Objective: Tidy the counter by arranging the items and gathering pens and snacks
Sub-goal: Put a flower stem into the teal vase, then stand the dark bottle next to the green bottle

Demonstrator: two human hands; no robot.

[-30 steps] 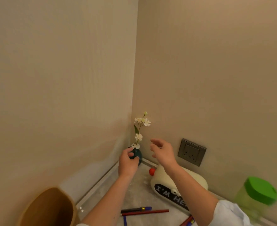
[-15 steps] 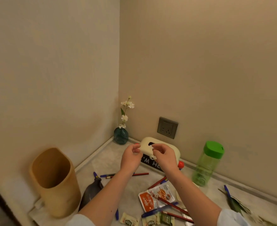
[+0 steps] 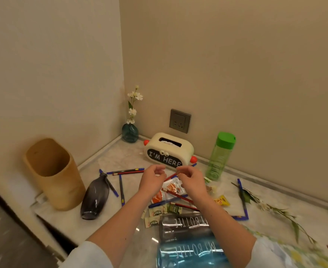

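Both grips empty: your left hand (image 3: 152, 177) and right hand (image 3: 191, 181) hang loosely curled, fingers apart, holding nothing, above the tabletop (image 3: 132, 159). Directly beneath them lie the snack packets (image 3: 171, 187) crossed by red pencils (image 3: 178, 195); more pens (image 3: 125, 171) lie scattered just left of the left grip. Further left stands the tan holder (image 3: 54, 174), open mouth up, probably the pens' destination. Beyond both grips the tissue box (image 3: 169, 150) sits against the wall, seemingly already arranged. Judgement: gathering not yet begun.

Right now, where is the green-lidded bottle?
The green-lidded bottle stands upright against the back wall, right of the cream tissue box, beyond the right hand.
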